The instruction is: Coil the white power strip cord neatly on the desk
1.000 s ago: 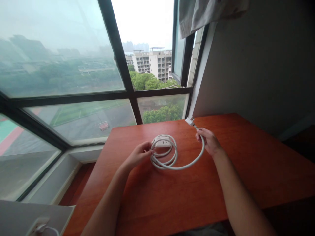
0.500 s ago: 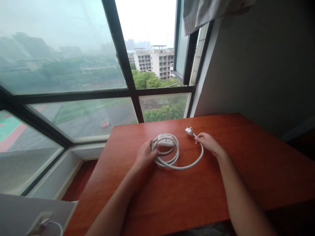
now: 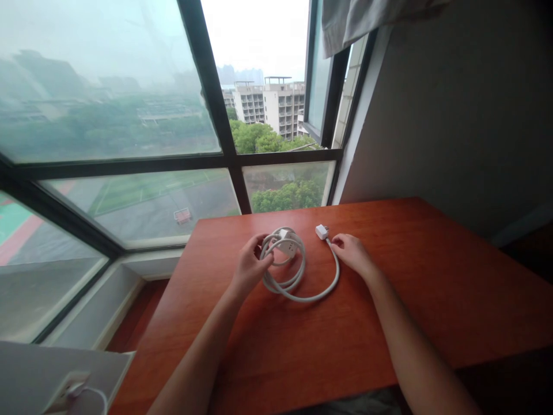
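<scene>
A white power strip (image 3: 287,243) with socket holes on its face is tilted up within loops of its own white power cord (image 3: 301,271). My left hand (image 3: 250,266) is closed round the left side of these loops, thumb in front and fingers behind. From the coil, one length of cord curves over to the right and up to a white plug (image 3: 322,231). Just behind that plug, my right hand (image 3: 352,252) pinches the cord between thumb and fingertips. The plug points away from me, its prongs barely visible.
The cord lies over a reddish-brown wooden table (image 3: 276,346). Beyond the table's far edge are dark-framed windows (image 3: 233,164), one pane swung open. At lower left, a wall socket (image 3: 69,392) has a white plug in it. A curtain (image 3: 367,20) hangs at the top.
My right hand has carried the plug end left, closer to the coil, and the plug has turned. My left hand has shifted slightly left, tilting the power strip and coil up.
</scene>
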`<state>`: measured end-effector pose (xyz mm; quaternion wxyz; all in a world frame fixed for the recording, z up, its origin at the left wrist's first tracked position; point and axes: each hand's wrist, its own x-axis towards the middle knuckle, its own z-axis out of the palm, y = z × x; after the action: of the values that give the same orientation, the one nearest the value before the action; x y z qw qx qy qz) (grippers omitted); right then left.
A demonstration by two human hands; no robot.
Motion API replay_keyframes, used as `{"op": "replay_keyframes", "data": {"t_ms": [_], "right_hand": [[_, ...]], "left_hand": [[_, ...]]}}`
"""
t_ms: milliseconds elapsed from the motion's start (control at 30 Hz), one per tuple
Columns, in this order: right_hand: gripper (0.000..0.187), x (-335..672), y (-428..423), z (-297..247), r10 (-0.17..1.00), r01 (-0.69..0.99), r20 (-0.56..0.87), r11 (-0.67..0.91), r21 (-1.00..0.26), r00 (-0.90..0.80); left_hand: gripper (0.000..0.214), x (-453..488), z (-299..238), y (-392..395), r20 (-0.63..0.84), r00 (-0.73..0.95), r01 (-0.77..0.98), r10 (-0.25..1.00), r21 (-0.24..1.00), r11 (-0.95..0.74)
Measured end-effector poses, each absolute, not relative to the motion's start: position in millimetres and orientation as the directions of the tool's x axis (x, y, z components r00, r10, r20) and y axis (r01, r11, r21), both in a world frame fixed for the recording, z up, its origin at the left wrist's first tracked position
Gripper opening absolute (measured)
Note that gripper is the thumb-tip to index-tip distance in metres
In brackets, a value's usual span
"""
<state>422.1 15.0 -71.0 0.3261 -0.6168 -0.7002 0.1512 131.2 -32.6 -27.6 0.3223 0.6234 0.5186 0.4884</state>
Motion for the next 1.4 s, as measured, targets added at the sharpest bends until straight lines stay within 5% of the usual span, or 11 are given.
{"op": "replay_keyframes", "data": {"t_ms": [167, 300, 433, 667, 933, 1167, 1400], "right_hand": [[0.024, 392, 4, -51, 0.91, 0.479, 0.41, 0.385, -0.789, -0.058], [0.049, 363, -11, -44, 0.86, 0.33, 0.468, 0.51, -0.794, -0.204], [0.08, 346, -17, -53, 0.909, 0.144, 0.309, 0.358, -0.923, -0.281], [0.066, 347, -21, -43, 0.907, -0.141, 0.137, 0.087, -0.986, -0.399], [0.069, 351, -13, -47, 0.929, -0.04, 0.13, 0.124, -0.991, -0.345], [0.074, 354, -13, -58, 0.884, 0.349, 0.319, 0.434, -0.83, -0.342], [0.06, 358, -10, -50, 0.765, 0.356, 0.534, 0.642, -0.679, -0.36]], "left_hand": [[0.041, 129, -19, -34, 0.228, -0.057, 0.135, 0.972, 0.966, -0.219], [0.042, 127, -23, -33, 0.177, -0.075, -0.074, 0.981, 0.98, -0.183], [0.043, 128, -32, -30, 0.137, -0.075, -0.134, 0.988, 0.98, -0.147], [0.038, 133, -34, -33, 0.116, -0.041, -0.218, 0.992, 0.968, -0.122], [0.053, 140, -30, -36, 0.001, 0.035, -0.299, 0.999, 0.954, 0.01], [0.054, 136, -32, -33, -0.011, -0.022, -0.288, 1.0, 0.957, 0.004], [0.054, 136, -33, -33, 0.013, -0.03, -0.262, 0.999, 0.965, -0.02]]}}
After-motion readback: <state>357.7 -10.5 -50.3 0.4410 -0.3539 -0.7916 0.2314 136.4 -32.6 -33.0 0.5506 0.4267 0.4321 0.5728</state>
